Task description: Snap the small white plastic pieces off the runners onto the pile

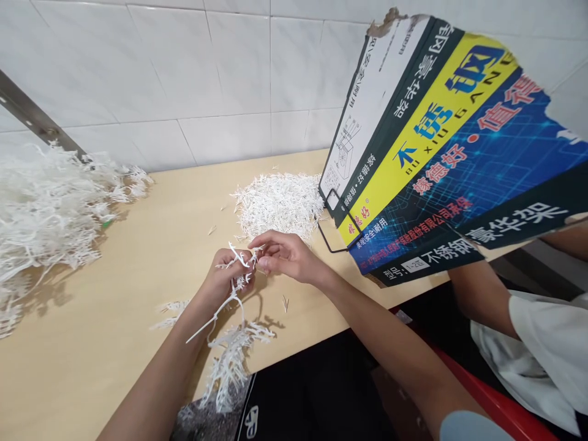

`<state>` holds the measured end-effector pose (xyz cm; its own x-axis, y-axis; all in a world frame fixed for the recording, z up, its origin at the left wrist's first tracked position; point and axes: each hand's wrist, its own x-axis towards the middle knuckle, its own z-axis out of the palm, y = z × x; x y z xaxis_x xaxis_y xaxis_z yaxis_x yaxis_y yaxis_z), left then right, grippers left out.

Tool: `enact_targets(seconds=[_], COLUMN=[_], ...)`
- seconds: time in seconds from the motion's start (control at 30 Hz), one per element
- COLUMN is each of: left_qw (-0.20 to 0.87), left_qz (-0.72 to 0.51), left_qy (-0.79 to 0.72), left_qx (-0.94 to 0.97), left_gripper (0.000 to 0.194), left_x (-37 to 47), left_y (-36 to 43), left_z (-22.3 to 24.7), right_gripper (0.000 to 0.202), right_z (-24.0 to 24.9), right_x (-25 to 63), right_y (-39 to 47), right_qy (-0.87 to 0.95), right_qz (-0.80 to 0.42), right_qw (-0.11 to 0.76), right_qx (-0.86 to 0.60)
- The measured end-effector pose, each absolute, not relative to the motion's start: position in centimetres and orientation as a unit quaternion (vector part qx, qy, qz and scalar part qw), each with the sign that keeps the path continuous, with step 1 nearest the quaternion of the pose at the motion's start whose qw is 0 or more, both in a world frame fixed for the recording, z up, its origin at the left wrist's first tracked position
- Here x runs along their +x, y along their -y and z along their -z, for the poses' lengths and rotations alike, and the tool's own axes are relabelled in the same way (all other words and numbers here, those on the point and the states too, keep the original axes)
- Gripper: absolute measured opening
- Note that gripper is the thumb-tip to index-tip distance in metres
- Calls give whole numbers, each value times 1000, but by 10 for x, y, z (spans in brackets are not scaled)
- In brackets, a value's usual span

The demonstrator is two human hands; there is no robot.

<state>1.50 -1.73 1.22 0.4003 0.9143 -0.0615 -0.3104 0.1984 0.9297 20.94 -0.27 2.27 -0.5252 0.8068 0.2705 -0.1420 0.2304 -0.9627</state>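
Note:
My left hand (227, 275) is closed around a white branched plastic sprue (236, 294), whose thin stems and forked tips stick out between the fingers. Below that hand, a frilly white cluster (229, 361) hangs over the table's front edge. My right hand (287, 256) meets it from the right, thumb and forefinger pinched at a small white plastic piece (257, 251) by the sprue's tips. Whether this piece is still joined to the sprue, I cannot tell. Just beyond both hands lies a heap of small white plastic pieces (280, 202).
A big pile of white sprues (50, 208) covers the table's left side. Upright at the right stands a printed cardboard panel (441, 147) in a black wire stand (337, 248). Behind it shows another person's arm (482, 300). A tiled wall (229, 73) bounds the wooden table (114, 343).

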Motion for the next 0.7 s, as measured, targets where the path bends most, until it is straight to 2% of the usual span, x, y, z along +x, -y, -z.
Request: enact_targets(seconds=[0.13,0.37,0.43,0.5,0.6,0.63,0.7], left_qw=[691,705,696,680,650,638,616], left_qz=[-400,-368,-376,-407,-475,-496,-532], left_qy=[-355,-290,-327,-370,-396,-403,-416], left_qx=[486,532,517,485,442,429,406], left_gripper=[26,36,32,28,27,28,29], left_x=[15,19,22,26,30,31,30], left_y=[16,19,19,18,13,12,9], left_z=[-10,-11,-11,-11,-12,-13,-14], right_gripper=[21,40,31,19,25,21,15], right_z=[-17,-10,-9,-10,-17,-20,-30], right_x=[207,205,205,206,212,216,223], right_y=[-1,-7,-8,-9,-10,-9,-8], right_qy=[675,572,600,652,684,684,695], right_qz=[-553,-643,-584,-449,-265,-260,-364], right_qw=[417,448,453,461,469,466,409], right_qx=[-254,-243,-305,-401,-492,-497,-466])
